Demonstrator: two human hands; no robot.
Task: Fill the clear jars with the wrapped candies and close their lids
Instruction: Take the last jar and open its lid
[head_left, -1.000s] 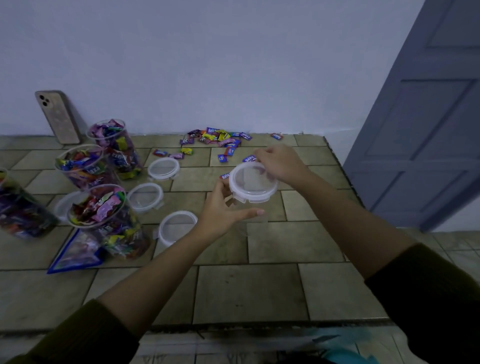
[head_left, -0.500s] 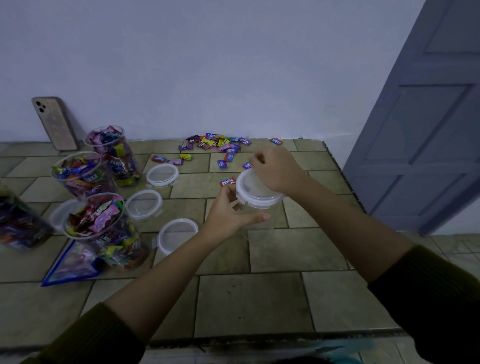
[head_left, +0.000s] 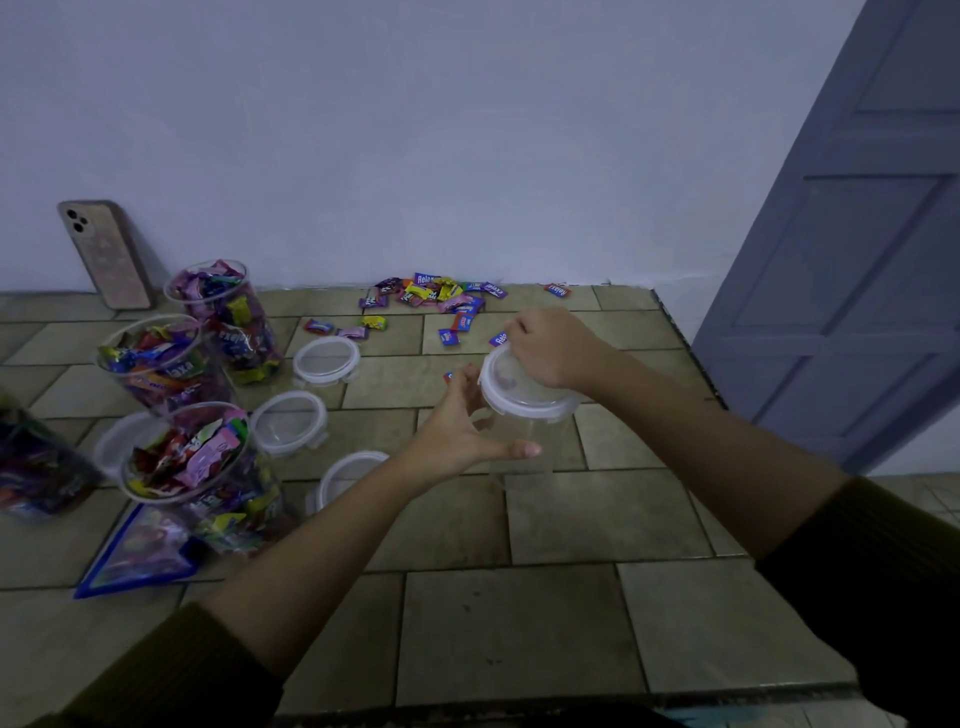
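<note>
An empty clear jar (head_left: 524, 441) with a white-rimmed lid (head_left: 519, 397) on top stands mid-counter. My left hand (head_left: 457, 431) grips the jar's side from the left, thumb across its front. My right hand (head_left: 556, 348) lies over the far side of the lid, fingers curled on its rim. Loose wrapped candies (head_left: 436, 299) are scattered by the wall behind the jar. At the left stand three open jars full of candies (head_left: 228, 317), (head_left: 161, 364), (head_left: 202, 467). Three loose lids (head_left: 326, 359), (head_left: 289, 423), (head_left: 348, 473) lie between them and my left arm.
A phone (head_left: 104, 254) leans on the wall at the far left. A blue-edged candy bag (head_left: 140, 556) lies in front of the nearest full jar, and another candy-filled container (head_left: 36, 467) sits at the left edge. The tiled counter (head_left: 519, 623) ends at the right near a grey door (head_left: 857, 260).
My right hand has slid further over the lid's far side and curled tighter on it. My left hand keeps its hold on the jar.
</note>
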